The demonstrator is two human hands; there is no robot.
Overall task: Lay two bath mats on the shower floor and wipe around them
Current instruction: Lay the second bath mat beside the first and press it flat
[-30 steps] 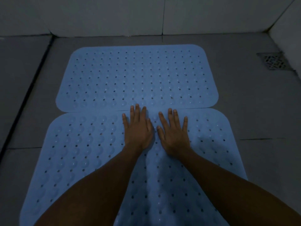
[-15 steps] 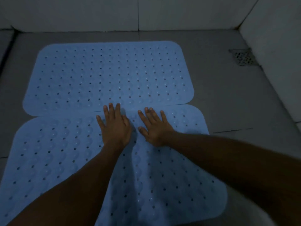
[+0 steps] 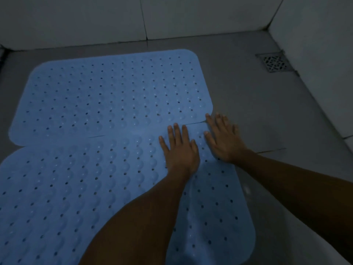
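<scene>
Two light blue perforated bath mats lie flat on the grey shower floor, edge to edge. The far mat (image 3: 110,94) reaches toward the back wall; the near mat (image 3: 66,188) runs off the bottom of the view. My left hand (image 3: 180,150) rests flat, fingers spread, on the near mat close to the seam. My right hand (image 3: 224,139) lies flat at the near mat's far right corner, its fingertips touching the seam and the floor beside it. Neither hand holds anything.
A square metal floor drain (image 3: 275,63) sits in the far right corner. White tiled walls (image 3: 315,54) close the back and the right side. Bare grey floor tiles (image 3: 257,115) lie to the right of the mats.
Both hands have slid right along the seam, from the near mat's middle to its right corner. The view has also turned to the right.
</scene>
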